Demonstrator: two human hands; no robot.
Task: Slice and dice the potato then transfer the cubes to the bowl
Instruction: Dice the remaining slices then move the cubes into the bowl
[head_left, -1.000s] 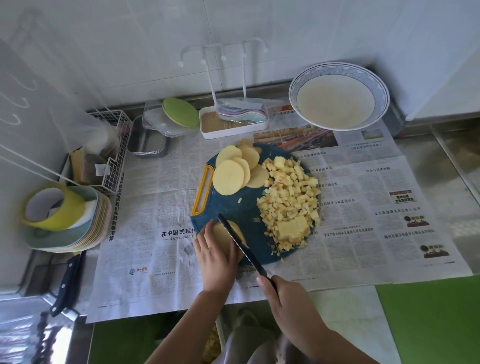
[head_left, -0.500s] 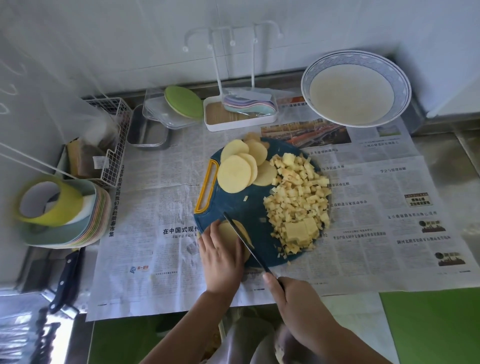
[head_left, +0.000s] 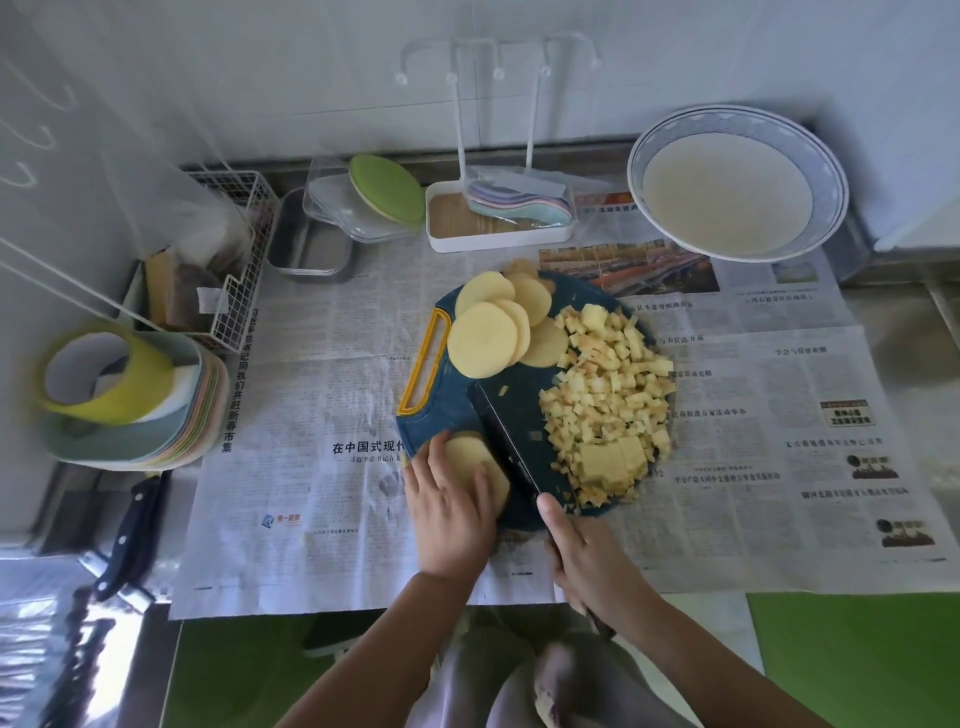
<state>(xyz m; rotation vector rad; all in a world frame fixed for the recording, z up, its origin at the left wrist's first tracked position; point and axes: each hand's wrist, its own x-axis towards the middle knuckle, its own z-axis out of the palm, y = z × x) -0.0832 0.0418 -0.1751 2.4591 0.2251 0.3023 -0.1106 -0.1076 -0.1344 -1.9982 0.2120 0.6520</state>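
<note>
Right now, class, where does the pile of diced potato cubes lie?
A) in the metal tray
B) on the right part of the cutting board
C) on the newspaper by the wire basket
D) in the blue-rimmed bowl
B: the potato cubes lie heaped on the right part of the cutting board, and none show in the bowl.
</note>
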